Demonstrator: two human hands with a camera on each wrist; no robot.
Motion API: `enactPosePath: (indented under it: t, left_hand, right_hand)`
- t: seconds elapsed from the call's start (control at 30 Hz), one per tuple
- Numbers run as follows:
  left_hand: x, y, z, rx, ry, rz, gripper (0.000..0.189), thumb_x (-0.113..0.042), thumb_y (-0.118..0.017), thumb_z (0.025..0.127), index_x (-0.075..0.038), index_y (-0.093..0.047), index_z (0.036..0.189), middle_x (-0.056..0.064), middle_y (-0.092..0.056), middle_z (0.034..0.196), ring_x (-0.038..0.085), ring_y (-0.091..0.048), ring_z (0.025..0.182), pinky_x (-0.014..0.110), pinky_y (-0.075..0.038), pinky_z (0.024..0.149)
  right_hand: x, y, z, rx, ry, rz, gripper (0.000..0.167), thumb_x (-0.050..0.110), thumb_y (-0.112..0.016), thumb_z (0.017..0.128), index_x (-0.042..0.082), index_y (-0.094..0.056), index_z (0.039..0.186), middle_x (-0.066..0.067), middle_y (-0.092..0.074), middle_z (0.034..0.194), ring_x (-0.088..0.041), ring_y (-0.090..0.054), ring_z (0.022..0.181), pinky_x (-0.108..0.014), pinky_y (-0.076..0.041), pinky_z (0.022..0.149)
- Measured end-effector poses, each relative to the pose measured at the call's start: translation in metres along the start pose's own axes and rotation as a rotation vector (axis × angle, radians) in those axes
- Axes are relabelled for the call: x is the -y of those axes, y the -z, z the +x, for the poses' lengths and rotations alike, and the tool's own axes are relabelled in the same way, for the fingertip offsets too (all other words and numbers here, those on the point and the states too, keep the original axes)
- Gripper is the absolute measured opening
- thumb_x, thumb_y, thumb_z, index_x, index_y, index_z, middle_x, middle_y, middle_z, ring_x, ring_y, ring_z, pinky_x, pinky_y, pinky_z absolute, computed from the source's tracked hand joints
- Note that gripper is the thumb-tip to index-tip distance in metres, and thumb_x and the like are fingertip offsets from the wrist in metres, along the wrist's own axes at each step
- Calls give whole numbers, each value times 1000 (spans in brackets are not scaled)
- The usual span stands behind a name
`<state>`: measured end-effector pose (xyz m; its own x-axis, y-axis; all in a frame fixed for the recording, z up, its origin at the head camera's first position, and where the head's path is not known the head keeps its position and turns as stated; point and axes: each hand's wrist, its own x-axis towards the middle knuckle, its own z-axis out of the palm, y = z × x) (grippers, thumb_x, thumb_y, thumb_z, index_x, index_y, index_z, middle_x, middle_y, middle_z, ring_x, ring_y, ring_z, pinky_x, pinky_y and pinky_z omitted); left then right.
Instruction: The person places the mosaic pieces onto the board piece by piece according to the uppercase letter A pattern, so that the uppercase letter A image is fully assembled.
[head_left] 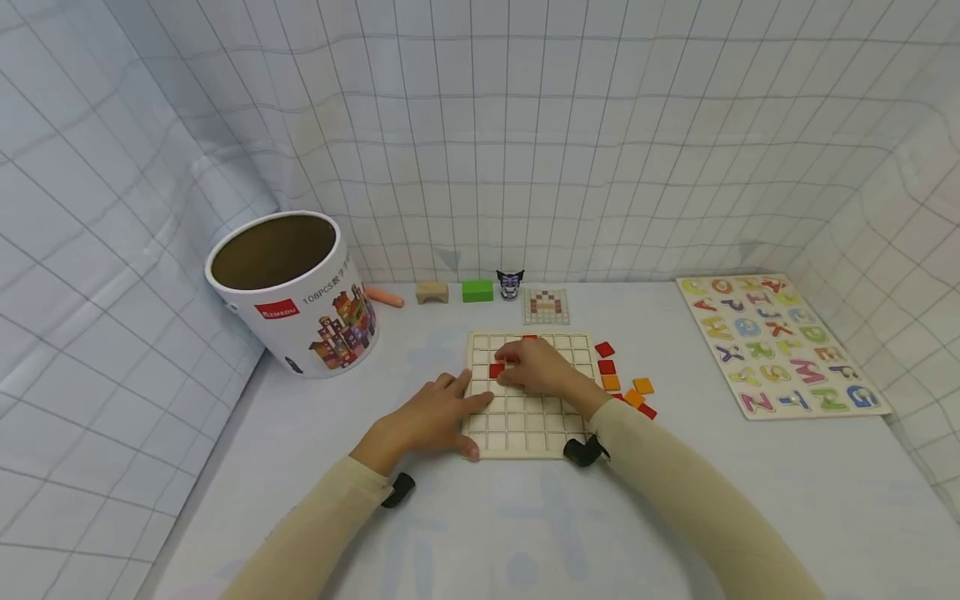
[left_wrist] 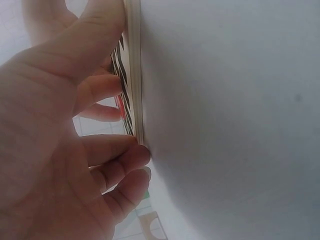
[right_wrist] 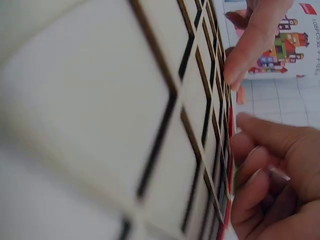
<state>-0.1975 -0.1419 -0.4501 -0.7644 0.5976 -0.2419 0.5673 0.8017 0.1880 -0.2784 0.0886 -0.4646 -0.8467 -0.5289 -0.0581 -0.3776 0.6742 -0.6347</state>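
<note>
Roughly midway between the counter's side edges [head_left: 885,418] lies the gridded board [head_left: 527,422], the left hand [head_left: 438,415] resting loosely on it, the right hand [head_left: 540,365] bent beside a red tile [head_left: 495,371], its grip impossible to tell.

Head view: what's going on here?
A person's left grip rests on the left side of a grid board. The right grip is at a red tile in the board's upper left; whether it pinches the tile is unclear. Another red tile shows at the far edge. Loose tiles lie to the right.
</note>
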Motion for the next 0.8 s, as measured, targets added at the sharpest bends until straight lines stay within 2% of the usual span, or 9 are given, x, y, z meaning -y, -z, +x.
enactPosePath:
  t: [0.07, 0.17, 0.23, 0.3, 0.37, 0.47, 0.53, 0.67, 0.8]
  left_hand:
    - [0, 0, 1, 3, -1, -1, 93, -62, -77, 78, -25, -45, 156, 26, -27, 163, 39, -41, 139, 56, -37, 113]
    - [-2, -1, 3, 2, 6, -1, 93, -62, -78, 77, -25, -45, 156, 25, -28, 163, 39, -40, 139, 56, -36, 113]
    - [-3, -1, 3, 3, 19, 8, 94, -62, -78, 77, -26, -44, 156, 24, -28, 164, 38, -40, 140, 55, -36, 114]
    - [-3, -2, 3, 2, 28, 12, 93, -61, -79, 76, -26, -45, 156, 24, -29, 164, 37, -40, 141, 54, -35, 115]
    - [-2, -2, 2, 4, 36, 16, 93, -61, -79, 76, -27, -45, 156, 22, -29, 164, 37, -39, 141, 54, -35, 115]
    - [-1, -2, 2, 4, 36, 19, 94, -62, -79, 76, -28, -44, 156, 21, -29, 164, 37, -39, 142, 53, -34, 116]
    - [-2, -2, 3, 4, 34, 15, 94, -61, -79, 76, -28, -44, 157, 22, -28, 164, 37, -38, 142, 53, -34, 116]
    - [-2, -3, 4, 5, 27, -2, 94, -60, -79, 77, -27, -44, 157, 23, -27, 164, 38, -38, 142, 55, -34, 116]
    - [-2, -3, 3, 3, 29, -9, 93, -60, -80, 76, -27, -45, 156, 23, -27, 164, 38, -38, 142, 54, -34, 116]
  right_hand:
    - [-5, 14, -8, -10, -10, 117, 40, 26, -71, 97, 11, -67, 133, -8, -72, 97, -19, -65, 81, -38, -54, 73]
    - [-21, 43, -25, -45, -51, 365, 43, 26, -68, 99, 6, -62, 138, -14, -62, 80, -21, -53, 60, -36, -46, 58]
    - [-35, 63, -37, -82, -92, 487, 45, 26, -68, 100, 4, -60, 139, -20, -58, 81, -19, -47, 58, -36, -44, 57]
    - [-54, 79, -47, -114, -130, 521, 47, 26, -68, 100, 4, -59, 140, -20, -58, 88, -23, -49, 64, -36, -46, 61]
    - [-73, 90, -56, -118, -161, 494, 48, 27, -68, 99, 5, -58, 140, -21, -59, 98, -26, -54, 72, -35, -49, 67]
    - [-103, 101, -65, -84, -195, 395, 46, 25, -67, 100, 6, -58, 141, -18, -61, 111, -32, -57, 87, -34, -52, 75]
    - [-117, 105, -68, -51, -209, 323, 45, 22, -66, 99, 6, -58, 140, -17, -60, 115, -30, -57, 91, -33, -52, 78]
    - [-134, 105, -69, -10, -234, 171, 42, 19, -69, 97, 8, -63, 137, -14, -59, 121, -28, -52, 103, -35, -48, 87]
    - [-141, 100, -65, -8, -219, 82, 38, 19, -71, 96, 11, -68, 133, -13, -62, 123, -30, -51, 105, -39, -45, 91]
